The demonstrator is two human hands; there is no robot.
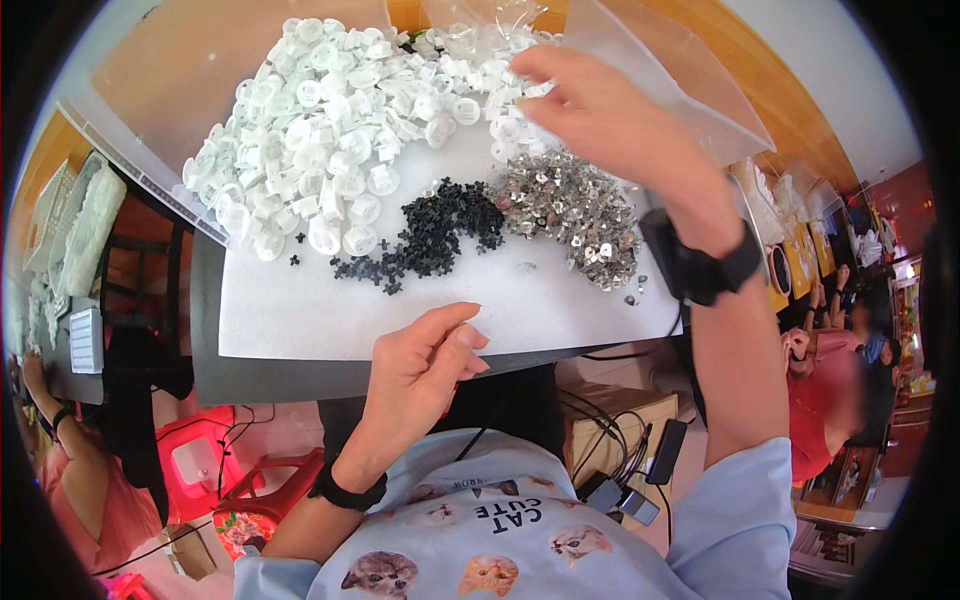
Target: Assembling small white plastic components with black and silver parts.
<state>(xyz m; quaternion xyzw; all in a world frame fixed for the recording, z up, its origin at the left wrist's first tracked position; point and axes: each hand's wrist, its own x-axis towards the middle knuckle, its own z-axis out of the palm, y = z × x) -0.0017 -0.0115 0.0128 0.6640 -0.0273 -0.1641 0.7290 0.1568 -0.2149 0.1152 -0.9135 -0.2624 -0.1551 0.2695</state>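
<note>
Near the front edge of the white sheet (pixel 300 325), my left hand (pixel 415 370) is closed, its thumb pressed to its curled fingers. Whatever lies between them, if anything, is hidden. Stretched over the far side of the table, my right hand (pixel 600 110) has its thumb and forefinger apart, slightly blurred, close to the white round plastic parts (pixel 320 120) heaped there. Small black cross-shaped pieces (pixel 440 230) lie in a pile at the middle of the sheet. To their right, below my right hand, is a heap of small shiny metal pieces (pixel 585 225).
Clear plastic sheeting (pixel 690 80) stands up behind the heaps on the right. Cables and black adapters (pixel 600 490) rest on a box beneath the table. A red plastic stool (pixel 205 460) stands at the lower left. Other people sit at tables on both sides.
</note>
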